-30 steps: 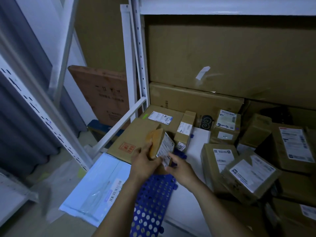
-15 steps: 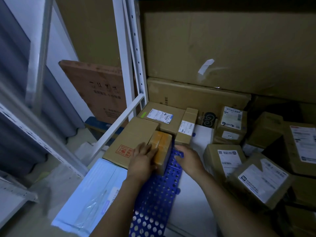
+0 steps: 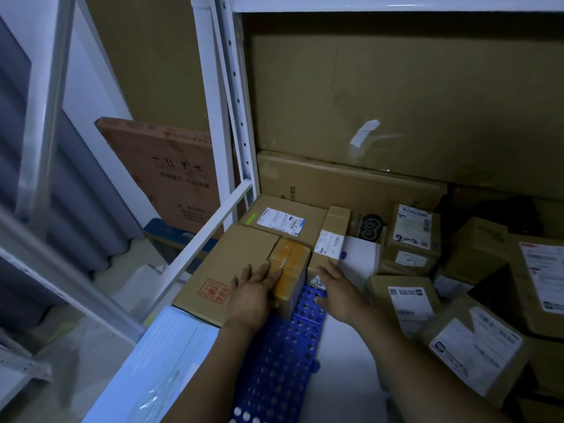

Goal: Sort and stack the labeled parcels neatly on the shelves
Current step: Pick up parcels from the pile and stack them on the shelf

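Note:
A small parcel wrapped in yellow tape (image 3: 291, 264) stands on the blue perforated mat (image 3: 280, 361), pushed against a flat brown box with a red stamp (image 3: 225, 270). My left hand (image 3: 254, 293) rests on the small parcel's left top edge, fingers straight. My right hand (image 3: 337, 288) hovers with spread fingers just right of it, near a narrow labeled box (image 3: 332, 236). A flat labeled box (image 3: 283, 219) lies behind them.
White shelf posts (image 3: 235, 96) and a slanted rail (image 3: 207, 227) bound the left side. Large cardboard cartons (image 3: 396, 102) fill the back. Several labeled parcels (image 3: 412, 233) are piled loosely at the right. A pale plastic mailer (image 3: 161, 361) lies at the lower left.
The small parcel went from held up in both hands, label facing right, to standing on the mat beside the stamped box. My right hand has let go and drawn slightly right.

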